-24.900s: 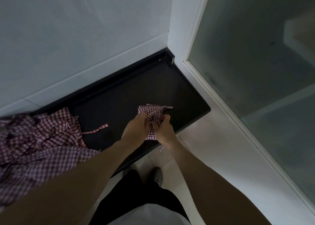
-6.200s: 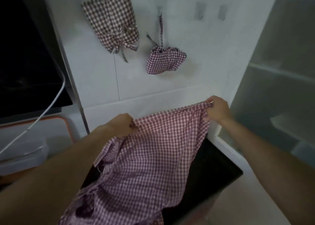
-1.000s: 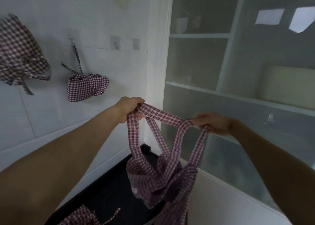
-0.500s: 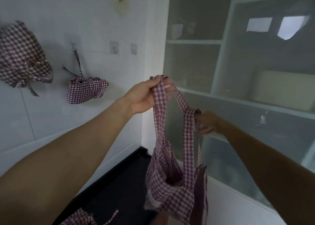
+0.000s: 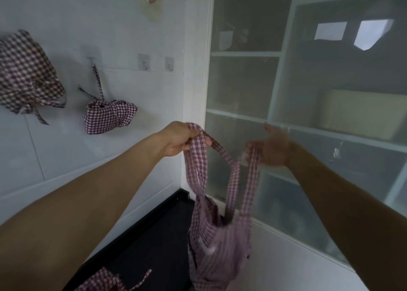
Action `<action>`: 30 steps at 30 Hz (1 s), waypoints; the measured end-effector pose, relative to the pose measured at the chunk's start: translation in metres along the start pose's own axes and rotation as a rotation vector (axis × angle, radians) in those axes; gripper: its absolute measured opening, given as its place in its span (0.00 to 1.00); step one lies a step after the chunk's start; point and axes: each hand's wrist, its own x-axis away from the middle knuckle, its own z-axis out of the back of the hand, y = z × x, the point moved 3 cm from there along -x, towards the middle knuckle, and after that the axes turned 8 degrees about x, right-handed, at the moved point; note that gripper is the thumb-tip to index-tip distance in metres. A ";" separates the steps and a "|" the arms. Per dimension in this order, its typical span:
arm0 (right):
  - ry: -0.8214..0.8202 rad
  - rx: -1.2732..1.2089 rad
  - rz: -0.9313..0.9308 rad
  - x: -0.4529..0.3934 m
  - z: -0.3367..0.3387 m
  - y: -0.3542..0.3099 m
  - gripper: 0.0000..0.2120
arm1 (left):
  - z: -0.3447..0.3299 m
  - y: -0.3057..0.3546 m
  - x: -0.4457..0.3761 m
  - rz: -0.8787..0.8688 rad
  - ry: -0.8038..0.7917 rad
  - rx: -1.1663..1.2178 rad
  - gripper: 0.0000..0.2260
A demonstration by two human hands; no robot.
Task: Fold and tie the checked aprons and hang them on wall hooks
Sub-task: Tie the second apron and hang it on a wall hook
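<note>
My left hand (image 5: pixel 179 139) is gripping the strap loop of the checked apron (image 5: pixel 217 235), which is dangling above the dark bench (image 5: pixel 154 242). My right hand (image 5: pixel 272 148) is pinching the loop's other side, its upper fingers relaxed.

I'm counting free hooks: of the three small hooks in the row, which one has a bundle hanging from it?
The leftmost hook: the small bundle hangs from it; the other two are bare.
</note>
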 end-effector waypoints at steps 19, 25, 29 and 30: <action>-0.031 1.016 0.368 0.025 -0.050 -0.050 0.20 | -0.073 0.028 0.016 -0.305 -0.283 -0.659 0.11; 0.127 0.784 0.363 0.028 -0.043 -0.059 0.19 | -0.063 -0.006 0.005 -0.364 -0.100 -0.516 0.24; 0.050 0.656 0.310 0.033 -0.043 -0.062 0.18 | -0.076 -0.062 -0.005 -0.139 -0.354 -0.526 0.33; 0.031 0.595 0.299 0.034 -0.044 -0.063 0.17 | -0.079 -0.070 -0.008 -0.155 -0.327 -0.507 0.29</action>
